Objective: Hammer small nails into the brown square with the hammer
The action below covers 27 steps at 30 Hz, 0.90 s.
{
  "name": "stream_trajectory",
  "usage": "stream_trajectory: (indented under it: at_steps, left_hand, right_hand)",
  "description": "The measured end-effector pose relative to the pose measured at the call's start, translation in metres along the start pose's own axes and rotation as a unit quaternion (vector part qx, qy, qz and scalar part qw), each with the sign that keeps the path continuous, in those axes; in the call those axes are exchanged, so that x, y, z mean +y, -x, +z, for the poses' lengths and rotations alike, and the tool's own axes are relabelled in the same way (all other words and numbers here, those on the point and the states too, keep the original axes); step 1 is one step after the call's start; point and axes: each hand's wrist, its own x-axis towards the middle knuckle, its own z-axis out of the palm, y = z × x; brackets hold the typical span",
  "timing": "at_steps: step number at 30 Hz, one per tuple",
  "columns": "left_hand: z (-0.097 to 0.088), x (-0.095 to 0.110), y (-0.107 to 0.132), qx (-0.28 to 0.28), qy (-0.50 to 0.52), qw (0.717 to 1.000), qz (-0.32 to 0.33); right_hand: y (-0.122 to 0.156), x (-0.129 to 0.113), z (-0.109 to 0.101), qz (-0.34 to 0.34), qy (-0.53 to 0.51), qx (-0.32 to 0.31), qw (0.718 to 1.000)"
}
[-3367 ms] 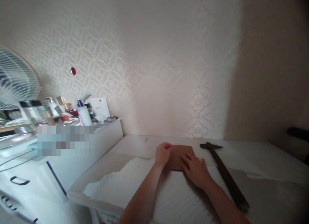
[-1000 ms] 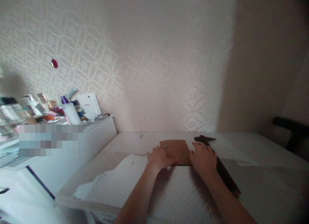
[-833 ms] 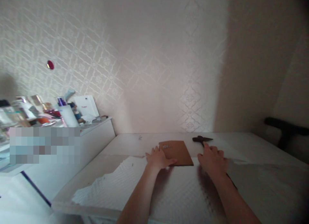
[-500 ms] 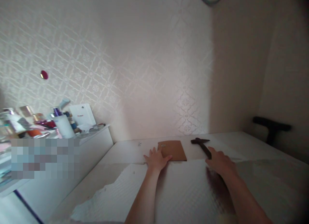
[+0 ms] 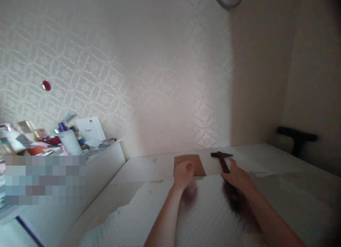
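Observation:
A thin brown board (image 5: pixel 198 163) lies flat on the white surface, with small metal bits (image 5: pixel 180 160) near its upper left. My left hand (image 5: pixel 185 173) is over the board's left part with its fingers curled together. What they hold, if anything, is too small to make out. A dark hammer (image 5: pixel 220 155) lies to the right of the board, its head toward the wall. My right hand (image 5: pixel 237 176) is on its handle, which passes between thumb and fingers and is partly hidden beneath the hand.
Another few small metal pieces (image 5: pixel 155 160) lie left of the board. A torn white textured sheet (image 5: pixel 138 211) covers the near surface. On the left, a white cabinet (image 5: pixel 106 158) carries bottles (image 5: pixel 69 142) and a white box (image 5: pixel 91 129). A dark T-shaped object (image 5: pixel 297 135) stands at right.
My left hand has gone from spread flat at the board's edge to curled over the board. My right hand has moved slightly left and farther over the hammer handle; the hammer has shifted a little.

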Motion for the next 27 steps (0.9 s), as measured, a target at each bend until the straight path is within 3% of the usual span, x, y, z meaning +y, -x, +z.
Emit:
stream_trajectory:
  at_steps: [4, 7, 9, 13, 16, 18, 24, 27]
  left_hand:
    - [0.009, 0.0, 0.0, -0.044, 0.081, 0.996, 0.0]
    - [0.011, 0.002, 0.0, -0.063, 0.134, 0.989, -0.028]
    - [0.011, 0.004, 0.0, -0.073, 0.169, 0.982, -0.045]
    - [0.012, 0.006, -0.001, -0.077, 0.21, 0.973, -0.062]
    - [0.011, 0.006, -0.001, -0.072, 0.216, 0.972, -0.064]
    - [0.011, 0.007, 0.0, -0.069, 0.212, 0.973, -0.066]
    - [0.01, 0.005, -0.001, -0.062, 0.162, 0.983, -0.066]
    - [0.009, 0.003, 0.0, -0.035, 0.101, 0.993, -0.04]
  right_hand:
    - [-0.002, -0.006, 0.003, 0.023, -0.144, 0.004, 0.989]
    - [0.001, -0.015, 0.006, 0.058, -0.321, 0.002, 0.945]
    - [0.005, -0.023, 0.008, 0.084, -0.454, -0.019, 0.887]
    - [0.014, -0.036, 0.006, 0.122, -0.667, -0.031, 0.734]
    - [0.015, -0.038, -0.004, 0.165, -0.754, -0.038, 0.634]
    - [0.015, -0.037, -0.012, 0.194, -0.782, -0.059, 0.59]
    - [0.016, -0.037, -0.024, 0.203, -0.795, -0.087, 0.565]
    - [0.02, -0.039, -0.027, 0.159, -0.791, -0.096, 0.583]
